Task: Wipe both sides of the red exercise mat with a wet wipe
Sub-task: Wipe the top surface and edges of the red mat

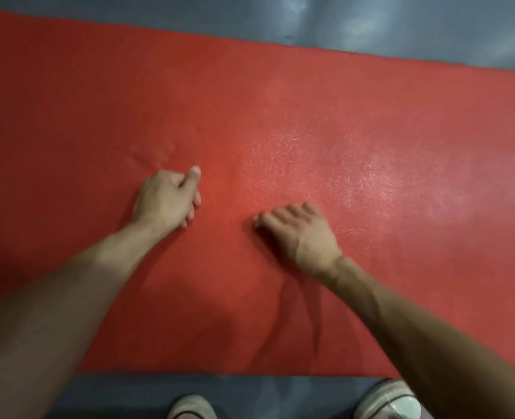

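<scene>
The red exercise mat (280, 116) lies flat across the grey floor and fills most of the view. My left hand (167, 199) rests on it left of centre as a fist, thumb stuck out, with nothing visible in it. My right hand (295, 231) presses on the mat near the middle, palm down with the fingers bent under. No wet wipe shows anywhere; whatever lies beneath the right palm is hidden. A damp, glistening patch (325, 173) spreads on the mat just beyond and to the right of the right hand.
Grey floor (371, 22) runs along the mat's far edge and also along the near edge. The toes of my two light shoes (386, 400) stand on the floor just short of the mat's near edge.
</scene>
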The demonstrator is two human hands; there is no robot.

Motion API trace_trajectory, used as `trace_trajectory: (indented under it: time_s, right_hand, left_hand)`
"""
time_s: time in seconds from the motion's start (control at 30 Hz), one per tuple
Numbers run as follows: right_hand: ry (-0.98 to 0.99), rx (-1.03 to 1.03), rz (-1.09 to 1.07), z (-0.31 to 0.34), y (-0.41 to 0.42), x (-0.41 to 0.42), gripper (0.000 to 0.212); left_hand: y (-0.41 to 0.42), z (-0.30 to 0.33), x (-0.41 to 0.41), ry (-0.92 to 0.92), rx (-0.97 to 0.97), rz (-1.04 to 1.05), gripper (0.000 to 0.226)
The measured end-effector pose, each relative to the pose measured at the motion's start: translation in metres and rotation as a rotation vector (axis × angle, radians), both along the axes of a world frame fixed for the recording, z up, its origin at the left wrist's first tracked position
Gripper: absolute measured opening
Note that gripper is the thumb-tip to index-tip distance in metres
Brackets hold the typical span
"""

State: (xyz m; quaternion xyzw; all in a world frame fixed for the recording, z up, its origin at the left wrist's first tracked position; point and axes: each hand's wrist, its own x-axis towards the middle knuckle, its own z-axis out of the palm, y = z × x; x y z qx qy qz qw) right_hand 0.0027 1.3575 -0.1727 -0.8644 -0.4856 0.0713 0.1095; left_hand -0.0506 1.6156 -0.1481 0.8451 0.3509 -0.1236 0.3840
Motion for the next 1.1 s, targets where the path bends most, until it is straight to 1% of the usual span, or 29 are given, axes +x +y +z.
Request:
trace_trajectory:
  time_s: [0.03,0.07,0.13,0.17,0.2,0.23,0.3,0.33,0.37,0.4,0.43,0.47,0.53,0.6,0.63,0.67,0.73,0.77,0.8,0.83,0.9,0.93,1.0,1.03,1.1]
  right_hand:
    - [-0.021,-0.022,-0.089,0.000,-0.012,0.022,0.029]
    - [-0.046,-0.031,-0.218,0.003,-0.025,0.043,0.032]
    - [-0.050,0.036,-0.495,0.010,-0.040,0.068,0.013]
    - [-0.048,0.085,-0.562,0.011,-0.038,0.066,0.010]
    - [-0.027,0.117,-0.540,0.011,-0.032,0.055,0.010]
    - [0.008,0.124,-0.443,0.011,-0.021,0.033,0.010]
    - [0.061,0.026,-0.145,0.007,-0.009,-0.023,0.008]
    - [0.049,-0.022,-0.034,0.006,-0.009,-0.046,0.012]
    - [0.052,-0.041,0.016,0.006,-0.014,-0.051,0.015]
    - [0.068,-0.022,-0.001,0.005,-0.022,-0.042,0.014]
    - [0.049,-0.006,-0.060,0.005,-0.033,-0.027,0.013]
    - [0.017,-0.011,-0.167,0.008,-0.044,-0.009,0.015]
    - [-0.055,-0.079,-0.447,0.013,-0.069,0.035,0.019]
    - [-0.026,-0.041,-0.683,0.020,-0.081,0.050,0.017]
    - [-0.007,-0.016,-0.738,0.020,-0.078,0.044,0.019]
    - [-0.004,-0.001,-0.717,0.021,-0.067,0.031,0.022]
    - [0.044,0.052,-0.554,0.019,-0.043,-0.008,0.028]
    - [0.085,0.050,-0.425,0.019,-0.032,-0.033,0.026]
    - [0.133,0.007,-0.309,0.019,-0.024,-0.059,0.018]
    - [0.132,-0.034,-0.232,0.017,-0.023,-0.079,0.009]
    - [0.149,-0.036,-0.222,0.015,-0.042,-0.090,0.009]
    - [0.148,-0.045,-0.293,0.018,-0.059,-0.087,0.010]
    - [0.115,-0.108,-0.502,0.028,-0.102,-0.076,0.021]
    - [0.102,-0.150,-0.630,0.034,-0.125,-0.072,0.022]
    - [0.122,-0.182,-0.864,0.046,-0.156,-0.073,0.018]
  left_hand:
    - [-0.011,0.002,-0.017,0.038,-0.040,-0.013,0.063]
    - [-0.021,0.003,-0.034,0.092,-0.082,-0.025,0.064]
    - [-0.035,0.003,-0.061,0.193,-0.159,-0.024,0.065]
    - [-0.037,0.001,-0.069,0.210,-0.182,0.011,0.065]
    - [-0.036,-0.001,-0.071,0.210,-0.202,0.065,0.066]
    - [-0.034,-0.003,-0.068,0.211,-0.220,0.117,0.067]
    - [-0.031,-0.003,-0.060,0.236,-0.243,0.140,0.070]
    - [-0.030,-0.005,-0.059,0.249,-0.256,0.133,0.071]
    - [-0.029,-0.007,-0.058,0.259,-0.270,0.125,0.071]
    - [-0.028,-0.008,-0.057,0.263,-0.284,0.126,0.071]
    - [-0.028,-0.007,-0.057,0.266,-0.294,0.131,0.070]
    - [-0.027,-0.006,-0.057,0.272,-0.306,0.131,0.070]
    - [-0.025,-0.009,-0.055,0.282,-0.338,0.124,0.069]
    - [-0.024,-0.007,-0.055,0.294,-0.366,0.125,0.069]
    - [-0.023,-0.007,-0.054,0.296,-0.372,0.126,0.069]
    - [-0.023,-0.007,-0.055,0.295,-0.376,0.131,0.069]
    - [-0.023,-0.006,-0.055,0.300,-0.372,0.149,0.068]
    - [-0.025,-0.005,-0.054,0.299,-0.372,0.146,0.068]
    - [-0.025,-0.004,-0.054,0.294,-0.371,0.143,0.068]
    - [-0.024,-0.004,-0.053,0.289,-0.369,0.144,0.067]
    - [-0.024,-0.002,-0.054,0.291,-0.373,0.152,0.067]
    - [-0.026,0.000,-0.053,0.293,-0.375,0.145,0.067]
    - [-0.027,0.002,-0.053,0.290,-0.377,0.128,0.066]
    - [-0.028,0.002,-0.054,0.290,-0.379,0.129,0.066]
    - [-0.027,0.002,-0.054,0.295,-0.382,0.128,0.066]
